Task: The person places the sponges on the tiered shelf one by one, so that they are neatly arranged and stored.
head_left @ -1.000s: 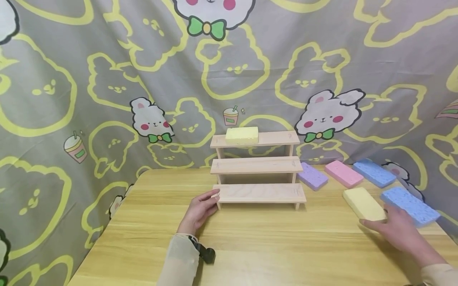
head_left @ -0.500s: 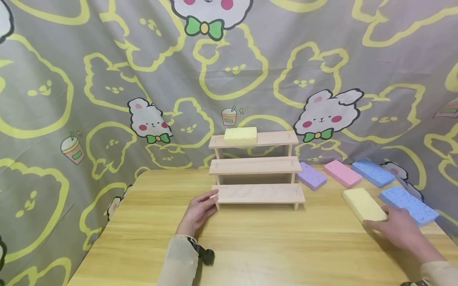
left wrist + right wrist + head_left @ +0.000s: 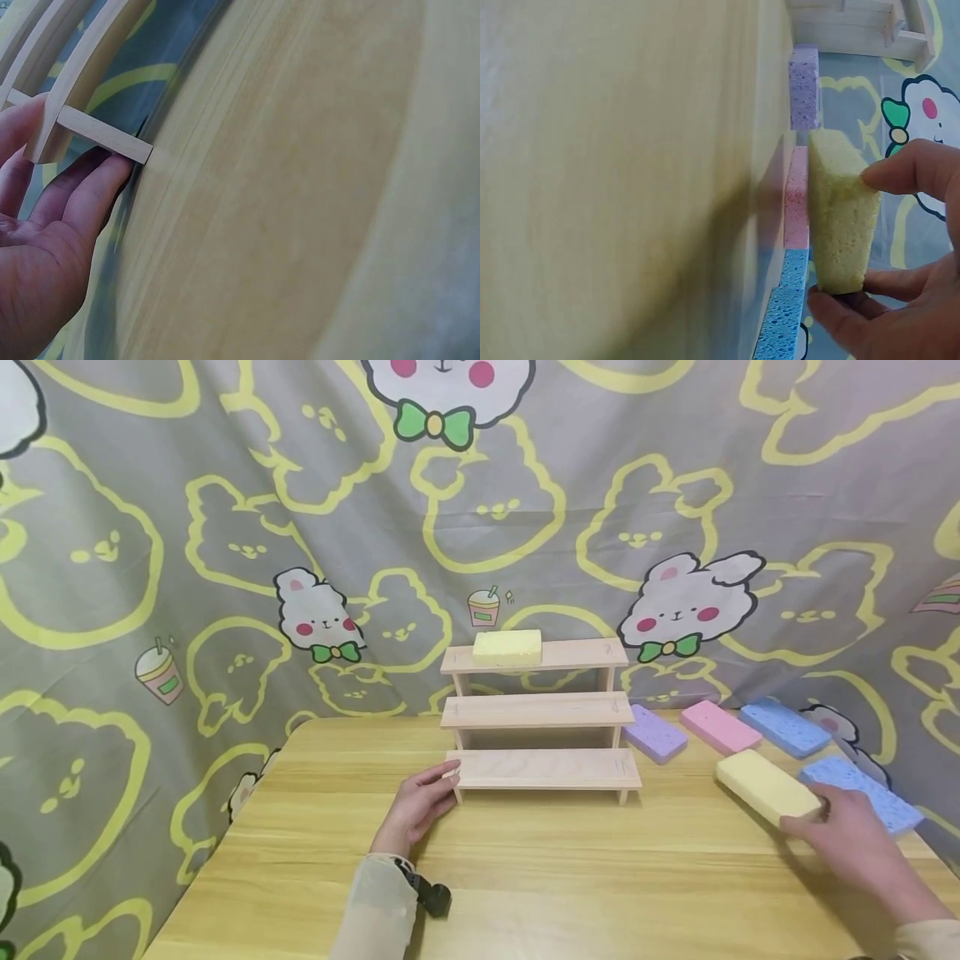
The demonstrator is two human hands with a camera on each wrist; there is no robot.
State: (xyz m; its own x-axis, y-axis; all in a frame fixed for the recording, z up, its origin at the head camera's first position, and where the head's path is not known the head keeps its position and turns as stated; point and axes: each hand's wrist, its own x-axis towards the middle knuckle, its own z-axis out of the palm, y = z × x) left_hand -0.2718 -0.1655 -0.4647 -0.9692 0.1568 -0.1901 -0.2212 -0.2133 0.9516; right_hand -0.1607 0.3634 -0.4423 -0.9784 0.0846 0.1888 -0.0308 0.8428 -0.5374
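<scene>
At the near end of the table's right side, my right hand (image 3: 855,831) pinches a yellow sponge (image 3: 768,787) by its near end. In the right wrist view the sponge (image 3: 841,217) hangs off the tabletop, thumb on one edge and fingers on the other. My left hand (image 3: 417,802) grips the left end of the lowest step of a three-step wooden shelf (image 3: 547,768). The left wrist view has that hand (image 3: 56,240) with fingers above and below the board, by its leg. Another yellow sponge (image 3: 507,648) lies on the top step, left of its middle.
Right of the shelf lie a purple sponge (image 3: 655,733), a pink sponge (image 3: 721,727), a blue sponge (image 3: 785,727) and a second blue sponge (image 3: 862,793), partly behind my right hand. A patterned curtain (image 3: 375,527) hangs close behind the wooden table (image 3: 570,877).
My right hand has raised the yellow sponge from the table and tilted it, shifting slightly right. My left hand stays on the shelf's end.
</scene>
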